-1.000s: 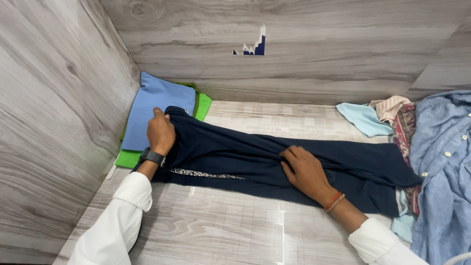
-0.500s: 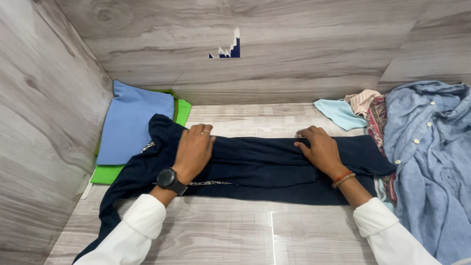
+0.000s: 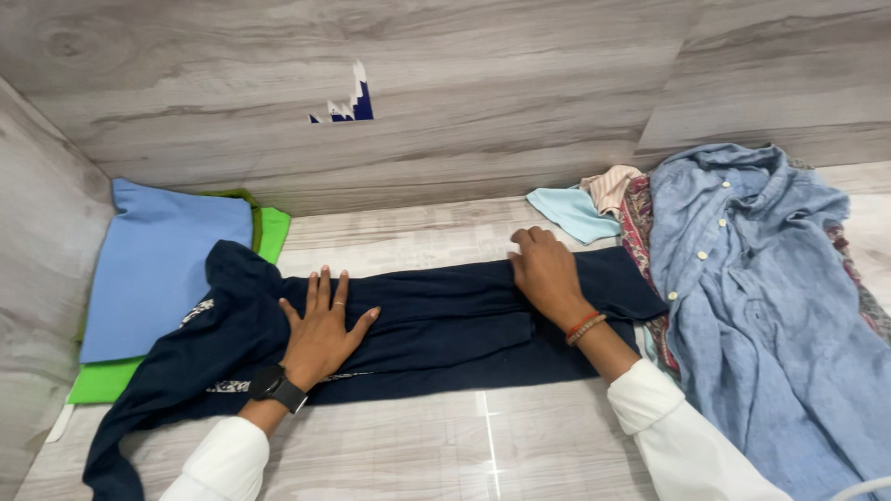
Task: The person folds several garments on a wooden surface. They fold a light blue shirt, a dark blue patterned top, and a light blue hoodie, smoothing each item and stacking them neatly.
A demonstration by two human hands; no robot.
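A dark navy garment (image 3: 436, 320) is lying stretched lengthwise across the pale wood-grain desk (image 3: 445, 445), folded into a long band, and both hands are resting on top of it. The left hand (image 3: 320, 325) is pressing flat on the cloth with its fingers spread wide apart and the palm down, gripping nothing; a black watch (image 3: 277, 387) is sitting on its wrist above a white sleeve (image 3: 218, 464). The right hand (image 3: 546, 272) is lying near the far edge of the garment, its fingers bent loosely and held together against the fabric, pushing down on it rather than closing around it; red and beaded bracelets (image 3: 585, 326) are circling that wrist. Out past the left hand, the garment is widening and trailing off toward the near desk edge, overlapping a folded light blue cloth (image 3: 153, 264) that is lying on a bright green cloth (image 3: 274, 232) against the side wall. Just beyond the right hand, a pale turquoise cloth (image 3: 575, 213) and a striped pinkish cloth (image 3: 608, 186) are bunching together, and to the right of that hand a crumpled blue button shirt (image 3: 752, 297) is spreading over a red patterned cloth (image 3: 640, 237). Wood-grain panels (image 3: 520, 93) are standing behind everything.
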